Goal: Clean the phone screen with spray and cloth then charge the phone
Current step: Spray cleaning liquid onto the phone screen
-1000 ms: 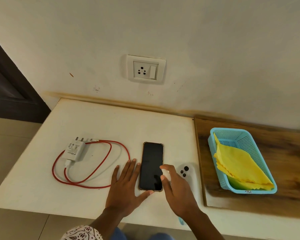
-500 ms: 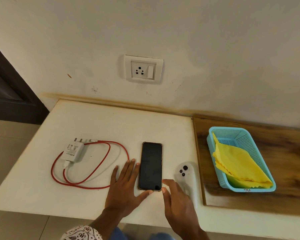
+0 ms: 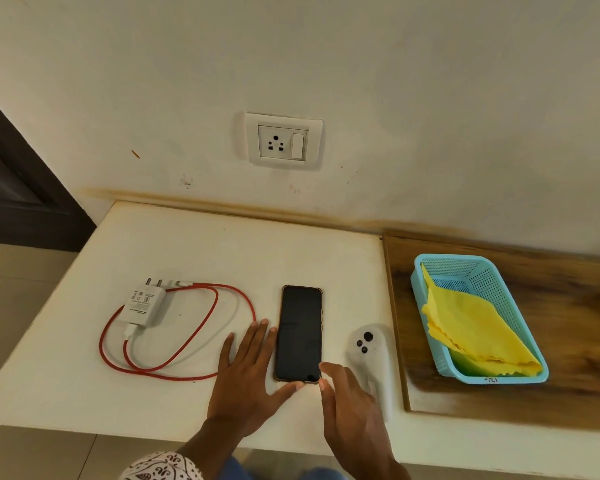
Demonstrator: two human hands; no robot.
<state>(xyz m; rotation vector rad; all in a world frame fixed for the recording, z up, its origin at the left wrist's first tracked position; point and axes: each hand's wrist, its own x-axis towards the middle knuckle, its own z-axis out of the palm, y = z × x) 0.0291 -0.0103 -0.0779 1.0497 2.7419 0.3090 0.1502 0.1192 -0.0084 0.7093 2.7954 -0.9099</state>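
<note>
A black-screened phone [image 3: 300,332] lies face up on the white tabletop [image 3: 222,251]. My left hand [image 3: 246,382] rests flat just left of it, fingers spread, thumb at the phone's bottom edge. My right hand [image 3: 350,410] hovers by the phone's bottom right corner, fingers apart and holding nothing. A white charger plug [image 3: 142,304] with a looped red cable [image 3: 217,299] sits further left. A folded yellow cloth [image 3: 471,327] lies in a light blue basket [image 3: 454,259] on the right. No spray bottle is clearly visible.
A wall socket with a switch [image 3: 283,142] is above the table. A white rounded object with three dark dots [image 3: 366,344] lies right of the phone. The basket stands on a wooden board [image 3: 568,341]. The table's front edge runs under my wrists.
My right hand held something small and white over the phone's lower end a second ago. It has pulled back toward me and is now empty. My left hand has stayed put.
</note>
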